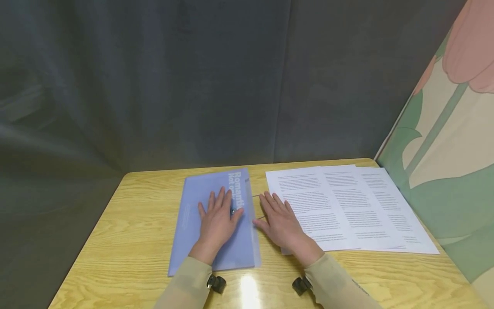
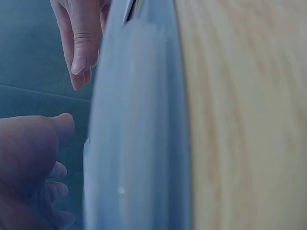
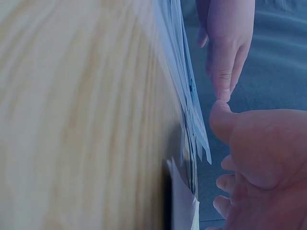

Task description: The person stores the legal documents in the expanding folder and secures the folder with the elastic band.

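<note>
A pale blue plastic document folder (image 1: 237,253) with white lettering lies on the table, slightly tilted. Over its middle, my left hand (image 1: 218,221) is spread palm down with straight fingers; whether it presses on the folder I cannot tell. My right hand (image 1: 281,223) is also palm down with straight fingers, between the folder and the left edge of the printed sheets (image 1: 343,206). These sheets overlap in a fan of three. Thin cords (image 1: 256,196) stick out from the folder's right edge towards my right hand. Neither hand grips anything. In the left wrist view, the folder (image 2: 144,120) appears edge-on.
The wooden table (image 1: 127,214) has rounded far corners. A dark grey curtain (image 1: 193,86) hangs behind it and at the left. On the right hangs a flower-patterned cloth (image 1: 455,171). Under the sheets' near left corner a bluish edge (image 1: 286,251) shows.
</note>
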A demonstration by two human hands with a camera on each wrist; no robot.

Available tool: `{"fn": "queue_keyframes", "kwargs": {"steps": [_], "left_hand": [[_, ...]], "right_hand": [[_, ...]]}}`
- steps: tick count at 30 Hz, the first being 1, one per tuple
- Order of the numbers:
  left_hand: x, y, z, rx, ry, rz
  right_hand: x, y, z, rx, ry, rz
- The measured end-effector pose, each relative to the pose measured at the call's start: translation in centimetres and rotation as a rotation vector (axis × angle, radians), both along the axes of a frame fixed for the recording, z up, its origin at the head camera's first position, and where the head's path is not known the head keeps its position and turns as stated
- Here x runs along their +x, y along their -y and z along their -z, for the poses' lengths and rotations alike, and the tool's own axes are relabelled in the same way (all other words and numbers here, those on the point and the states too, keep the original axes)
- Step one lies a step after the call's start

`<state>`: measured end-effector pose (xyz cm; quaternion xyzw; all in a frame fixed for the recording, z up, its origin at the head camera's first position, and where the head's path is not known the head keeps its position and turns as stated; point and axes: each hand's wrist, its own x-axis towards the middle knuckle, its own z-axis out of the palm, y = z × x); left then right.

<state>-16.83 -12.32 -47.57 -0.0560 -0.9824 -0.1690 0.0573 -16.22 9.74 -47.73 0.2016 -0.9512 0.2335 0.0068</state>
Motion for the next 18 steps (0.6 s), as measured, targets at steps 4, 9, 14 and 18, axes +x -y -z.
{"fn": "queue_keyframes", "kwargs": {"steps": [4, 9, 14, 18], "left_hand": [[0.0, -0.1, 0.2, 0.012, 0.013, -0.002], [0.1, -0.3, 0.5, 0.035, 0.056, 0.008], [0.2, -0.7, 0.4, 0.046, 0.089, 0.01], [0.3, -1.0, 0.4, 0.045, 0.101, 0.008]], "right_hand": [[-0.1, -0.2, 0.6, -0.002, -0.001, -0.009], [-0.3, -0.5, 1.4, -0.004, 0.003, -0.02], [-0.3, -0.7, 1.7, 0.0, 0.01, -0.028], [0.1, -0.5, 0.5, 0.002, 0.046, -0.033]]}}
